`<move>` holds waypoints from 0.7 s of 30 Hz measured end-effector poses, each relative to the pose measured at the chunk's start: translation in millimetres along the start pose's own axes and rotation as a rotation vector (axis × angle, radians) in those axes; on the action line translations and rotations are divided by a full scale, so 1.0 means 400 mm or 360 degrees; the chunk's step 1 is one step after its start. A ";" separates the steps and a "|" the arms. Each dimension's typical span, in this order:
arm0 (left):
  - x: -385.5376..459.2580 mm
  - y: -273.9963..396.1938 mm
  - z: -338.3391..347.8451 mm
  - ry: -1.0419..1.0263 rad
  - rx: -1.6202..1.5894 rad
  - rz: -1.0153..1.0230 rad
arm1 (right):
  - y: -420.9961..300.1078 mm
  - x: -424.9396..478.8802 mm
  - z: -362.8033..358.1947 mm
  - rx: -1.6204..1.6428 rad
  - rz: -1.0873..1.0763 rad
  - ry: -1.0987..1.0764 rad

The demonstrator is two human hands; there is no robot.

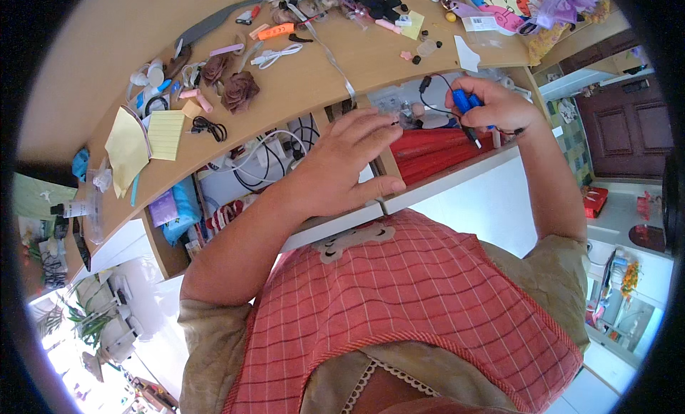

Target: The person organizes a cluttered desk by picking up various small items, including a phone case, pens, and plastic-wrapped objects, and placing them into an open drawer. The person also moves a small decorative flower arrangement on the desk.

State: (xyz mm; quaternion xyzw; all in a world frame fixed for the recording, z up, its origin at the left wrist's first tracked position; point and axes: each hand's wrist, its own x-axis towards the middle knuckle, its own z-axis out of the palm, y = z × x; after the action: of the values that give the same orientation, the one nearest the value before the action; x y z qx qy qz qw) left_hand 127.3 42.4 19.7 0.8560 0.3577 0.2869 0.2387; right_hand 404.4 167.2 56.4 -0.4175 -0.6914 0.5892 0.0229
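Observation:
My right hand (500, 104) is closed around small blue cylinders (464, 101), possibly batteries, and a thin black cable (436, 107). The cable loops out to the left, with a black connector (425, 84) on it. A plug with a pale metal tip (473, 138) hangs below my fingers. This hand is above the right drawer (455, 174), where folded red material (441, 152) and clear plastic packaging lie. My left hand (356, 160) spreads its fingers over the gap between the two drawers, holding nothing. It hides part of the left drawer (332, 227).
Cables (273, 152) and a blue packet (182, 211) fill the left drawer. On the wooden desk (299, 82) lie brown fabric flowers (241, 91), a white cable (277, 55), a coiled black cable (208, 128) and yellow paper (166, 135). A grey ribbon (326, 50) hangs over the front edge.

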 end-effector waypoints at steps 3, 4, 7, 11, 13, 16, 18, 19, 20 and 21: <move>-0.005 -0.005 0.024 -0.0150 0.0063 0.0010 | 0.067 0.032 -0.042 -0.0101 0.0377 0.0054; -0.006 -0.006 0.027 -0.0195 0.0101 0.0017 | 0.107 0.055 -0.060 -0.0062 0.0470 0.0078; -0.012 -0.014 0.028 -0.0231 0.0150 0.0010 | 0.147 0.138 -0.064 -0.0071 0.0432 0.0280; -0.015 -0.007 0.021 -0.0245 0.0162 -0.0005 | 0.150 0.208 -0.050 0.0028 0.0501 0.0307; -0.017 -0.006 0.019 -0.0250 0.0189 0.0003 | 0.190 0.256 -0.050 -0.0055 0.0424 0.0374; -0.018 -0.010 0.021 -0.0248 0.0202 0.0018 | 0.231 0.304 -0.047 -0.0081 0.0264 0.0482; -0.018 -0.012 0.023 -0.0250 0.0207 0.0013 | 0.244 0.325 -0.050 -0.0121 0.0186 0.0480; -0.019 -0.011 0.022 -0.0254 0.0213 0.0001 | 0.211 0.313 -0.037 -0.0221 0.0206 0.0493; -0.021 -0.011 0.021 -0.0258 0.0218 -0.0011 | 0.176 0.295 -0.027 -0.0322 0.0227 0.0506; -0.020 -0.011 0.022 -0.0257 0.0220 -0.0007 | 0.148 0.278 -0.022 -0.0421 0.0251 0.0525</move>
State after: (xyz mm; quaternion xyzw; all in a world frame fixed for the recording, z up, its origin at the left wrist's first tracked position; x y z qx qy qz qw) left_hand 126.3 37.3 8.1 0.8900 0.3581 0.1911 0.2076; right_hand 369.3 238.8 -41.6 -0.5604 -0.7147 0.4171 0.0345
